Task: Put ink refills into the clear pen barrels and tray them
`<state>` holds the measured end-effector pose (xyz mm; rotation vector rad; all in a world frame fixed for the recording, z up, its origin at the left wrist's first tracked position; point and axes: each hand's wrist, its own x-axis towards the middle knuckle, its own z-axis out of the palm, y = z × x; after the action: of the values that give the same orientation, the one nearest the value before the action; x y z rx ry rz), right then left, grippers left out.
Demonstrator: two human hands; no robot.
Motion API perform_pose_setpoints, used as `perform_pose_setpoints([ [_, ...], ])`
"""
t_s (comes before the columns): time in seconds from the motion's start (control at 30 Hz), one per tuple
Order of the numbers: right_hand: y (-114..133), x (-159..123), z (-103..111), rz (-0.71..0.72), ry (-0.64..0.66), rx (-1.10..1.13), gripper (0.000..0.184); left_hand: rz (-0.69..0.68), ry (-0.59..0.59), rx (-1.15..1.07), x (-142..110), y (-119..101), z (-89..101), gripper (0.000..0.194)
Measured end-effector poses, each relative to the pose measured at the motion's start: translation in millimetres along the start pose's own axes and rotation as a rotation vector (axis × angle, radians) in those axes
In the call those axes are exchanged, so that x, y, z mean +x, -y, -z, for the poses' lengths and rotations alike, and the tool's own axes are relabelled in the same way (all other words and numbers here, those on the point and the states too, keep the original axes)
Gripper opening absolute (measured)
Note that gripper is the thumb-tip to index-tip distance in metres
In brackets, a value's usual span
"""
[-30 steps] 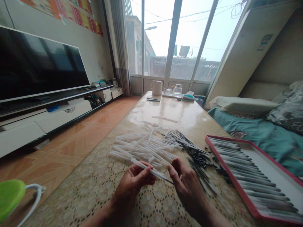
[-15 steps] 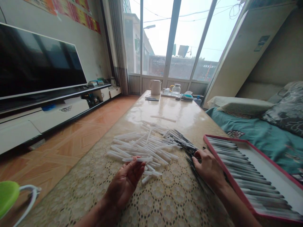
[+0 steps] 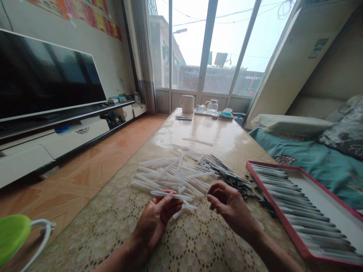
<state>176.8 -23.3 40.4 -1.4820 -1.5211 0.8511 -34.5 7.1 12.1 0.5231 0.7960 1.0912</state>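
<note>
My left hand (image 3: pixel 159 217) pinches a white pen tube (image 3: pixel 172 195), held level above the lace-covered table (image 3: pixel 113 223). My right hand (image 3: pixel 229 204) is curled close beside the tube's right end, fingers pinched together; whatever thin thing is in them is too small to make out. Just beyond both hands lies a heap of white tubes (image 3: pixel 170 175). A pile of thin black refills (image 3: pixel 229 177) lies to its right, near my right hand.
A red-rimmed tray (image 3: pixel 286 234) of finished pens sits at the table's right edge. A white jug (image 3: pixel 187 104) and glassware stand at the far end. A TV unit (image 3: pixel 56 136) lines the left wall, a teal sofa (image 3: pixel 312 166) the right. A green object (image 3: pixel 13 234) sits at lower left.
My right hand went out to the black refill pile half a second ago and has come back beside the tube. My left hand kept holding a white tube.
</note>
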Motion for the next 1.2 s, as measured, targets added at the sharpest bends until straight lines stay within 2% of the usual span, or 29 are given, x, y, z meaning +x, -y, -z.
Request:
perform_pose_setpoints([
  [0.17,8.0,-9.0,-30.6,0.028,-0.002,0.142,0.009,0.004,0.017,-0.006,-0.5,0.8,1.2,0.011],
  [0.43,0.6,-10.1,-46.3,0.067,-0.013,0.242,0.013,0.003,0.026,0.004,-1.4,2.3,1.9,0.012],
  [0.73,-1.1,-11.9,-49.0,-0.021,-0.009,0.324,0.026,0.001,0.072,0.052,-2.7,2.5,-0.1,0.01],
  [0.93,-17.2,-12.0,-51.0,-0.053,0.026,0.196,0.048,0.008,0.107,0.091,-2.8,5.0,-1.0,0.01],
  [1.13,-15.7,-15.5,-48.3,0.083,0.043,0.085,0.032,0.003,0.102,0.086,-0.2,5.5,1.3,0.014],
  [1.2,-16.9,-16.9,-48.7,0.09,0.046,0.053,0.034,0.008,0.116,0.094,-0.6,4.8,0.8,0.015],
])
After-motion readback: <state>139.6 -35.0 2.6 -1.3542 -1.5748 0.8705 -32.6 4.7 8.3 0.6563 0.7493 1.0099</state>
